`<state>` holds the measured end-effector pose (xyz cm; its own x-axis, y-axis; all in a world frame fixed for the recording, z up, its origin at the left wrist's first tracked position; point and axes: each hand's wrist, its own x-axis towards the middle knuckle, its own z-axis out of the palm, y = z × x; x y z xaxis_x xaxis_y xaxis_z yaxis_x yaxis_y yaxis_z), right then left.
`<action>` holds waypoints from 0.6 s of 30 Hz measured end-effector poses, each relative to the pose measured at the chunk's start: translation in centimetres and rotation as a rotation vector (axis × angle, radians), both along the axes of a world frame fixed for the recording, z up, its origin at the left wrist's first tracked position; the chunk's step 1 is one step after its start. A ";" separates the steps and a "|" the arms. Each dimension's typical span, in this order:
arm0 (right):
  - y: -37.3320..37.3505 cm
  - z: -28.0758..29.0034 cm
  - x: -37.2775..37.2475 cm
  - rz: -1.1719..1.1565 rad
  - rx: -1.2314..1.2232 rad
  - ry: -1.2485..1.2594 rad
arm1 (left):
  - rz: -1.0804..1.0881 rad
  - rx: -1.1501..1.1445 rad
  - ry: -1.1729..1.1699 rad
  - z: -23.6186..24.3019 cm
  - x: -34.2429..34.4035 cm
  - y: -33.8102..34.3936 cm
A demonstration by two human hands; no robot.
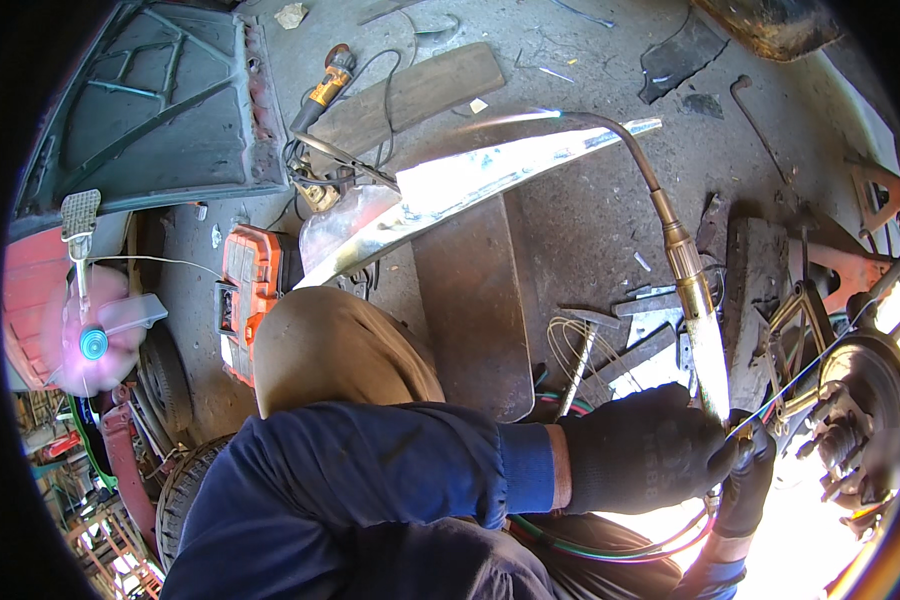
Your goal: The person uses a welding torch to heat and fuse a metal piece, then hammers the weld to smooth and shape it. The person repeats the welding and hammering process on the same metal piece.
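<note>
A gas welding torch [682, 258] stands upright in front of my hands, its bent copper-coloured neck reaching left. A pale blue flame [545, 116] burns at the tip. My right hand [748, 485], in a black glove, is closed round the lower handle. From the left, my left hand [645, 452], also gloved, closes its fingers at the handle's base, by the hose end. A thin wire rod [808, 366] slants up and right from beside the right hand. Beyond my knee lies a shiny curved metal panel [470, 180], with a clamp [345, 160] at its far edge.
An angle grinder [325, 90] and its cord lie near a wooden board [420, 95]. Left are an orange toolbox [255, 290], a spinning fan [93, 340] and a dark vehicle panel [160, 110]. A hammer [580, 365] lies near coloured hoses [610, 550]. A wheel hub [850, 420] is right.
</note>
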<state>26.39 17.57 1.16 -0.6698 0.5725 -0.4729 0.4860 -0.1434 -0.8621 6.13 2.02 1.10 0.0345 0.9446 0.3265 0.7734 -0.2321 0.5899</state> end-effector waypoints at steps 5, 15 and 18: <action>0.1 0.0 0.1 -0.004 -0.019 0.000 | -0.014 -0.029 -0.026 0.1 0.0 0.1; -0.4 0.2 0.0 -0.071 -0.085 0.045 | 0.088 -0.231 -0.165 0.5 -3.1 0.7; -0.6 0.1 0.1 -0.068 -0.096 -0.007 | 0.237 -0.240 -0.235 -0.1 -4.7 0.8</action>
<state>26.45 16.97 1.21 -0.6275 0.5679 -0.5327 0.4788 -0.2581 -0.8391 1.43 2.78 1.02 -0.2423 0.9677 0.0693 0.6266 0.1015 0.7727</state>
